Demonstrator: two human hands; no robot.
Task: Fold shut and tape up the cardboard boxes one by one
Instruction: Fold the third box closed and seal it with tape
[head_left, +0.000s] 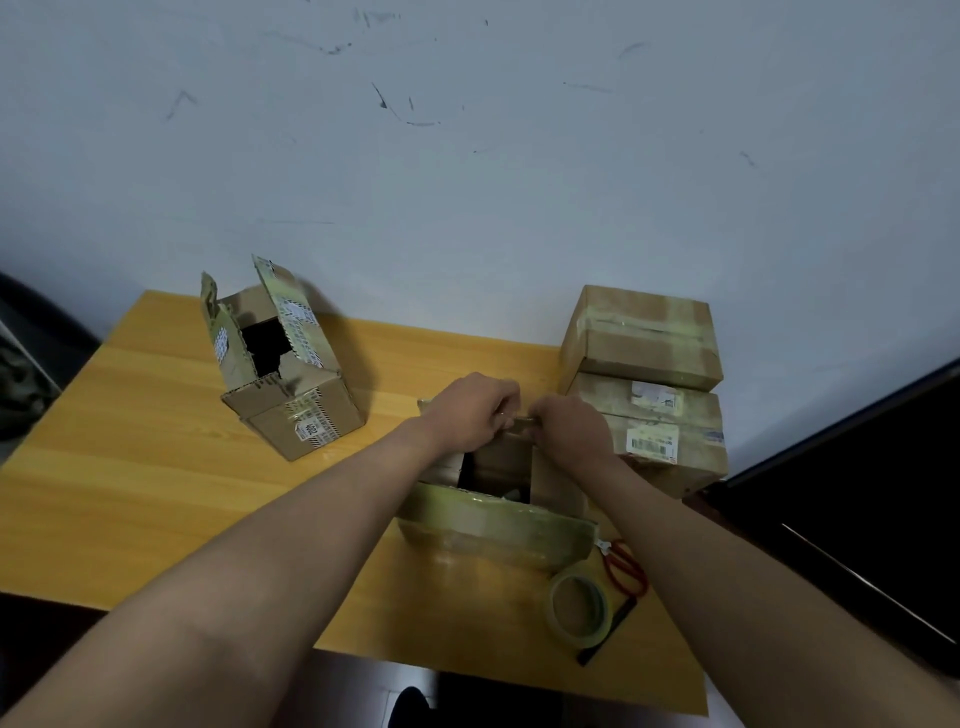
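The head view looks down on a yellow wooden table (156, 467) set against a scuffed pale wall (467, 130). Much of the middle box (498, 525) is covered by the two forearms, so its far flap shows only as a thin edge between the hands, and its dark inside is seen through a small gap. What lies in that gap is too dim to name. The table's near edge cuts off at the bottom of the picture, and a dark shape at the far right is hard to make out.

Four cardboard boxes are in sight: the middle box, an open box (285, 369) to the left, and two closed boxes stacked on the right, the upper sealed box (644, 338) resting on the lower sealed box (670, 431). There is one tape roll (579, 609), standing near the table's front right, one pair of red-handled scissors (623, 566) just behind it, and one dark pen-like stick (608, 634) beside the roll.

The middle box sits at the table's centre, brown, its near flap wrapped in glossy yellowish tape and folded outward toward the person. The left hand (467, 410) and the right hand (571, 428) meet at the far flap, fingers curled, pinching its edge.
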